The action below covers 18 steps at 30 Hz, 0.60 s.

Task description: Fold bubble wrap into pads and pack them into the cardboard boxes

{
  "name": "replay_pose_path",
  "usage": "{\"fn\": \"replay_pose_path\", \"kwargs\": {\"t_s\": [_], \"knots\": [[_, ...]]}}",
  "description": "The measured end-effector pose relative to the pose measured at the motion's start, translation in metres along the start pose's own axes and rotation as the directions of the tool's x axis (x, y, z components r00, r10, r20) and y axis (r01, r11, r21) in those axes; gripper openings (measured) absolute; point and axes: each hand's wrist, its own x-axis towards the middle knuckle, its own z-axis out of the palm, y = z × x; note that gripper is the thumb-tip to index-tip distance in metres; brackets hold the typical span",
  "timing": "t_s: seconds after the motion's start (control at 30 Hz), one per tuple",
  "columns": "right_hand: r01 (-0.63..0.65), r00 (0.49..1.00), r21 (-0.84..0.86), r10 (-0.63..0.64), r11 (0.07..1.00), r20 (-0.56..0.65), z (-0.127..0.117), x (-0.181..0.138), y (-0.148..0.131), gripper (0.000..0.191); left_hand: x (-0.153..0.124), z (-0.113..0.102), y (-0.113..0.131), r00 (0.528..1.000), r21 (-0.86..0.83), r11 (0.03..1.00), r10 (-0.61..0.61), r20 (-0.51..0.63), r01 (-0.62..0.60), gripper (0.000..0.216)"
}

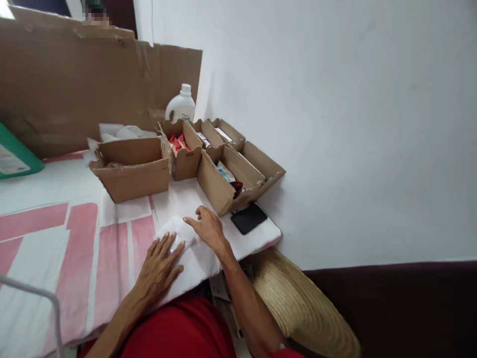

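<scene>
Resting left hand [160, 263] flat on white packet [182, 227], with fingers spread wide; holding right hand [208, 228] half open by the packet's right edge, not showing whether touching. Working near the front edge of a pink-and-white cloth [80, 268]. Facing open cardboard boxes [137, 182], with cardboard panel [74, 89] behind, white wall [354, 124] rightward, straw hat [298, 298] below.

White bottle [182, 106], green container [21, 150]

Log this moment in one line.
left hand: laid on white translucent plastic packet | right hand: at packet's right edge, contact unclear | black phone-like slab: beside brown cardboard box
</scene>
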Motion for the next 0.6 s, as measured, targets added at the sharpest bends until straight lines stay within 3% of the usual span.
{"fn": "replay_pose_path", "kwargs": {"t_s": [0.13, 0.27, 0.43, 0.53, 0.6], "knots": [[-0.028, 0.937, 0.121, -0.017, 0.992, 0.350, -0.008, 0.024, 0.001, 0.032, -0.002, 0.004, -0.002, 1.000, 0.013, 1.000, 0.017, -0.016, -0.017, 0.059], [-0.027, 0.881, 0.188, -0.066, 0.982, 0.468, -0.003, 0.030, 0.001, 0.043, -0.004, 0.003, 0.000, 0.999, 0.041, 0.998, 0.040, -0.031, -0.039, 0.063], [-0.078, 0.846, 0.417, -0.161, 0.905, 0.509, -0.019, 0.018, -0.014, 0.050, -0.008, -0.015, 0.002, 0.991, -0.002, 1.000, 0.004, -0.133, -0.004, 0.068], [-0.150, 0.847, 0.631, -0.231, 0.761, 0.480, -0.056, 0.018, -0.042, 0.040, -0.015, -0.024, -0.011, 0.951, -0.088, 0.985, -0.167, -0.261, 0.149, 0.071], [-0.135, 0.879, 0.737, -0.263, 0.663, 0.398, -0.084, 0.029, -0.070, 0.035, -0.019, -0.024, -0.026, 0.901, -0.154, 0.954, -0.294, -0.318, 0.257, 0.072]]}}
